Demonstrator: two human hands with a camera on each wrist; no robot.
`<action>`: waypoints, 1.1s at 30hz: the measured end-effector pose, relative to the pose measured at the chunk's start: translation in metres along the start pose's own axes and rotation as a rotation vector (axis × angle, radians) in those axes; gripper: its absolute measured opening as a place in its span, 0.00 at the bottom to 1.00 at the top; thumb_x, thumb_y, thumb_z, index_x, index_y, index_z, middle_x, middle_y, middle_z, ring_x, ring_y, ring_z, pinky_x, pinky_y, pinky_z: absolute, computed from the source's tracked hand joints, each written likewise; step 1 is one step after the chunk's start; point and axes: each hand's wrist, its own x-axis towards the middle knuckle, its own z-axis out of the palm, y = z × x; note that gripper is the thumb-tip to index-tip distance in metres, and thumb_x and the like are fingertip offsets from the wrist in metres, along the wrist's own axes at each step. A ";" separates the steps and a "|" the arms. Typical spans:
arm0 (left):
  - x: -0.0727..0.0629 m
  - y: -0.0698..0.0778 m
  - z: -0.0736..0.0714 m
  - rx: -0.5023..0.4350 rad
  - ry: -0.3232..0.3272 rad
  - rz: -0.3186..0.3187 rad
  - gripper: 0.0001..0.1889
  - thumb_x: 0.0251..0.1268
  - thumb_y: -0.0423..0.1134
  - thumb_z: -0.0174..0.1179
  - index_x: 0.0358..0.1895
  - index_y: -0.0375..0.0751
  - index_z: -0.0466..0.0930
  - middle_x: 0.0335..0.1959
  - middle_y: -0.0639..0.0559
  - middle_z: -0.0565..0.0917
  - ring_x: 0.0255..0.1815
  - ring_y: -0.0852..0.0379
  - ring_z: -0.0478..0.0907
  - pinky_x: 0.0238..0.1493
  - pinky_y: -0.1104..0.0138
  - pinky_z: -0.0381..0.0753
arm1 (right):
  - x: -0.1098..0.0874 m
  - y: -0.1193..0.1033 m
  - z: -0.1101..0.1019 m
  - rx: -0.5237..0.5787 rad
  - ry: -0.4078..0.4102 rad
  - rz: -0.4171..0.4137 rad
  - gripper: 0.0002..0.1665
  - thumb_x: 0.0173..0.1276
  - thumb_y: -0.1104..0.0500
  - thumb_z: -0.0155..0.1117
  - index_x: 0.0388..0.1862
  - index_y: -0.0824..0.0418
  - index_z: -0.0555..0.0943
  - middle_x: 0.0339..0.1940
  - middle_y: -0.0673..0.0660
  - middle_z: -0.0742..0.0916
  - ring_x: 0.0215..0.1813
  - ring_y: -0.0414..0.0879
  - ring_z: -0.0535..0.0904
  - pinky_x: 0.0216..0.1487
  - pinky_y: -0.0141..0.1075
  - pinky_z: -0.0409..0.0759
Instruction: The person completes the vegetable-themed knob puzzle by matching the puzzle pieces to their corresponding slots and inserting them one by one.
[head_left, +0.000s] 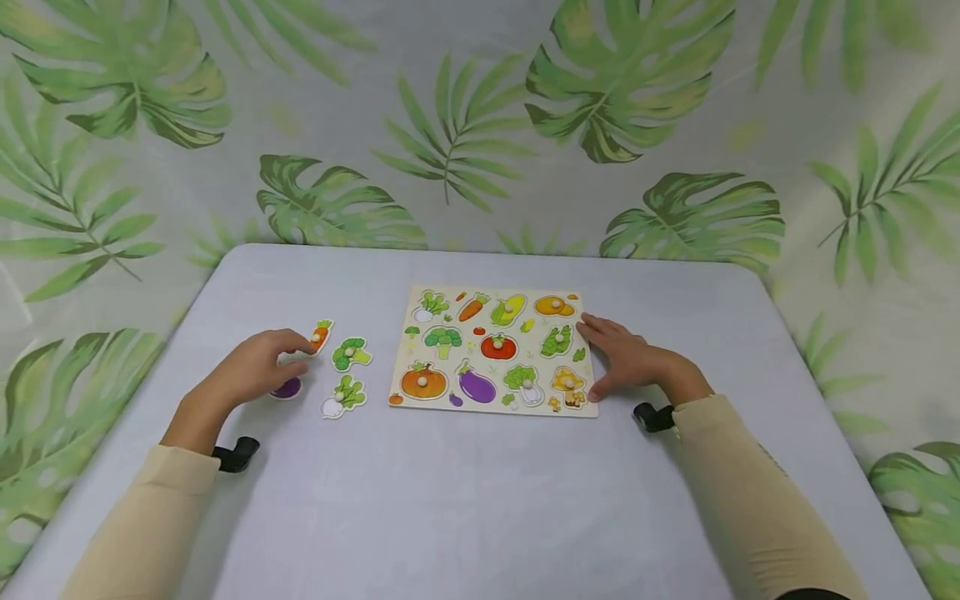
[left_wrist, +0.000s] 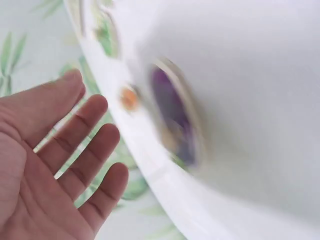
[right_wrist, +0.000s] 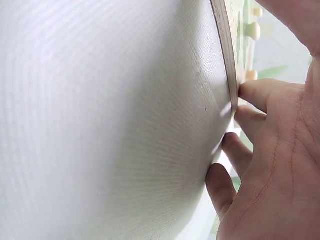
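My left hand [head_left: 258,364] hovers over the left of the table with its fingers loosely bent and nothing held; in the left wrist view the fingers [left_wrist: 102,140] are spread apart. Under it lies a purple eggplant puzzle piece [head_left: 287,388], partly hidden in the head view. The carrot piece [head_left: 321,335] is by its fingertips; contact is unclear. Beside these lie a broccoli piece [head_left: 350,354] and a white radish piece [head_left: 343,400]. My right hand [head_left: 630,358] rests along the right edge of the wooden vegetable puzzle board [head_left: 403,354], its fingers [right_wrist: 250,122] touching the side.
Knobbed pieces sit in the board, among them a pumpkin [head_left: 423,382], a tomato [head_left: 498,346] and mushrooms [head_left: 567,383]. A white cloth covers the table [head_left: 465,500]. Behind it hangs a leaf-patterned curtain [head_left: 480,217].
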 end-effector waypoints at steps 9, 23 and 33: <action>-0.016 -0.034 0.000 -0.006 -0.023 -0.025 0.11 0.62 0.31 0.64 0.46 0.33 0.87 0.51 0.34 0.85 0.58 0.32 0.77 0.63 0.39 0.73 | 0.001 0.003 0.001 0.006 0.000 -0.006 0.72 0.48 0.40 0.80 0.82 0.61 0.48 0.84 0.64 0.48 0.82 0.67 0.42 0.71 0.76 0.51; -0.028 -0.048 0.003 -0.032 0.012 0.025 0.06 0.56 0.30 0.68 0.37 0.41 0.90 0.54 0.36 0.84 0.59 0.32 0.77 0.61 0.40 0.72 | 0.002 0.006 0.003 0.001 0.014 -0.016 0.73 0.48 0.40 0.80 0.82 0.61 0.47 0.84 0.63 0.48 0.82 0.67 0.42 0.72 0.75 0.51; -0.024 -0.045 0.003 -0.031 -0.005 -0.030 0.05 0.58 0.32 0.67 0.37 0.40 0.90 0.55 0.36 0.83 0.60 0.32 0.76 0.63 0.38 0.70 | 0.001 0.005 0.002 0.015 0.014 -0.017 0.72 0.48 0.40 0.80 0.82 0.61 0.47 0.84 0.63 0.48 0.82 0.67 0.41 0.72 0.75 0.50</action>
